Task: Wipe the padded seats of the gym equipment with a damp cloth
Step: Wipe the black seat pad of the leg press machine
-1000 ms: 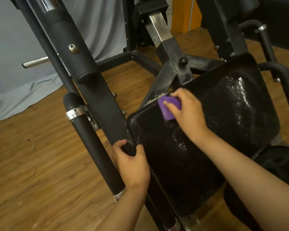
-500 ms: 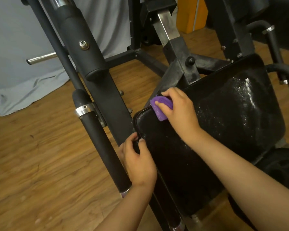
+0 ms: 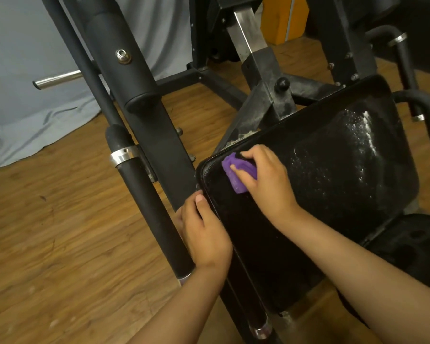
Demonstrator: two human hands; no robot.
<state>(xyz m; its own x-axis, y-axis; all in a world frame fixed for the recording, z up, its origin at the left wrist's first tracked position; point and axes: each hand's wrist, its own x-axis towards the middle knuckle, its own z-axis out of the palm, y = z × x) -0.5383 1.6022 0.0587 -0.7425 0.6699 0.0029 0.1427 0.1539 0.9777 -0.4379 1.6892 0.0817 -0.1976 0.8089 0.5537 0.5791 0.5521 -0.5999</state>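
Observation:
A black padded seat (image 3: 333,194) of a gym machine fills the right half of the view, with white powdery specks on its far right part. My right hand (image 3: 266,180) grips a small purple cloth (image 3: 236,175) and presses it on the pad near its upper left corner. My left hand (image 3: 204,229) holds the pad's left edge, thumb lying on the rim, fingers hidden behind it.
A black padded handle bar with chrome collar (image 3: 144,194) slants just left of my left hand. The black machine frame (image 3: 268,100) and curved handles (image 3: 422,108) surround the pad. Wooden floor (image 3: 60,244) lies left, a grey sheet (image 3: 35,95) behind.
My right hand slid the purple cloth along the pad's upper edge to the left corner and slightly down. My left hand shifted its grip on the pad's left edge.

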